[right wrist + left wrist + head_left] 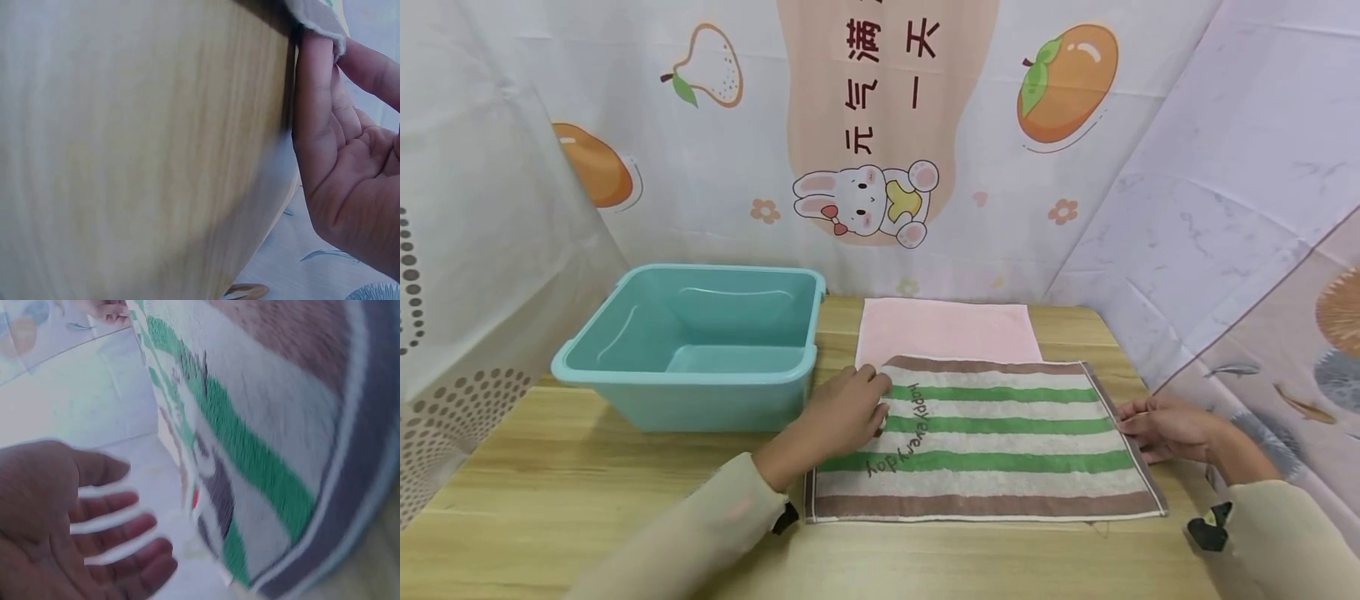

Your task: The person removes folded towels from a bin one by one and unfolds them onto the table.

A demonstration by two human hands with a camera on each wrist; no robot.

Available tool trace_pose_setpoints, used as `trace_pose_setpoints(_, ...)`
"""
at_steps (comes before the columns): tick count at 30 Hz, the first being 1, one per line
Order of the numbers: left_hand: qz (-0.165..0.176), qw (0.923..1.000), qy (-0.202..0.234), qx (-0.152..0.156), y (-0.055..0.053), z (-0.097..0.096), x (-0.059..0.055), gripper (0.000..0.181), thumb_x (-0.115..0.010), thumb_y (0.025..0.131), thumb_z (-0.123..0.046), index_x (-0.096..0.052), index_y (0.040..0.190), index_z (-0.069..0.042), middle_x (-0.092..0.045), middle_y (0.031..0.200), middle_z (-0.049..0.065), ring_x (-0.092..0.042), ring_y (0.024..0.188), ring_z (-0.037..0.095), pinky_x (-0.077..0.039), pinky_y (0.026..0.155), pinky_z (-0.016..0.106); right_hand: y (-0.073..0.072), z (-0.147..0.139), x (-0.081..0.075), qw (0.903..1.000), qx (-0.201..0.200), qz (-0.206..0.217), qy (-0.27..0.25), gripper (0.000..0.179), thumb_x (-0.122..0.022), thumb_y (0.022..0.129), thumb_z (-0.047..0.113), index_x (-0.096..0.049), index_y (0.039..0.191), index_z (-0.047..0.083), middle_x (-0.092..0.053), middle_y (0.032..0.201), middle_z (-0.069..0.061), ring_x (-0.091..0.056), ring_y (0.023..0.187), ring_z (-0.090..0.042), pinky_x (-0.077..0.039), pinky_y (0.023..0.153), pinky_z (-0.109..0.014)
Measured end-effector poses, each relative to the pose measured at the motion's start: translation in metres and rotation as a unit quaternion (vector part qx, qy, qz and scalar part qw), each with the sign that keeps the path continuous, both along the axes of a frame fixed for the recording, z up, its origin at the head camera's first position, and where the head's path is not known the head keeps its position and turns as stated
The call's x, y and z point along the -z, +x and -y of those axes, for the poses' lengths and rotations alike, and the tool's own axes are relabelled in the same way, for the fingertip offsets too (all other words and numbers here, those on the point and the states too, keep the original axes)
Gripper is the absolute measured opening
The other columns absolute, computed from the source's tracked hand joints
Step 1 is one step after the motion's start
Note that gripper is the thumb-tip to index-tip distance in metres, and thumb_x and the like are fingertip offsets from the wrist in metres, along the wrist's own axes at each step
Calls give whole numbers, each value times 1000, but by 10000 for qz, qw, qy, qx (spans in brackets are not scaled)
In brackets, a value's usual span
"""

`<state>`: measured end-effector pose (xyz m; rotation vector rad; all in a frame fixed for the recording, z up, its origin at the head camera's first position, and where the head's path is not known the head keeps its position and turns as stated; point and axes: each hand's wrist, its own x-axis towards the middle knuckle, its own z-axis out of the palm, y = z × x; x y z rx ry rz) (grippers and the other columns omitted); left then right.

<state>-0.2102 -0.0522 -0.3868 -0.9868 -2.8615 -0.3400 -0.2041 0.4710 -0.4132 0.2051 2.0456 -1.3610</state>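
A striped towel (1000, 433) in green, white and brown, with lettering near its left side, lies flat on the wooden table. My left hand (848, 408) is over its left part; in the left wrist view the fingers (125, 534) are loosely bent, apart from the towel (275, 419), with nothing in them. At the towel's right edge, my right hand (1172, 429) pinches the border between thumb and fingers, as the right wrist view shows with the towel edge (322, 22). A pink cloth (947, 329) lies behind, partly covered by the striped towel.
A teal plastic basin (685, 404) stands at the left of the table (550, 500), with no contents visible inside. Printed curtains (970, 275) hang behind the table and along both sides.
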Motion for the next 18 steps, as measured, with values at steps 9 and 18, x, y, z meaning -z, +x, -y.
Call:
trace_pose_setpoints(9,567,9866,80,-1528,-22,-19,11,18,-69,94,-9,-66,110,0,-63,100,15,-60,86,29,-54,64,41,0,-2,2,10000,-16,-11,17,11,-57,103,13,-60,111,6,-74,100,-4,-71,89,-20,-60,71,-39)
trace_pose_setpoints(18,1387,9685,338,-2041,-36,-23,20,10,-64,95,-8,-69,96,0,-62,87,14,-59,75,26,-51,56,42,-2,-4,3,9999,-57,13,-125,10,-56,104,12,-62,111,7,-74,101,-3,-71,91,-20,-60,72,-39)
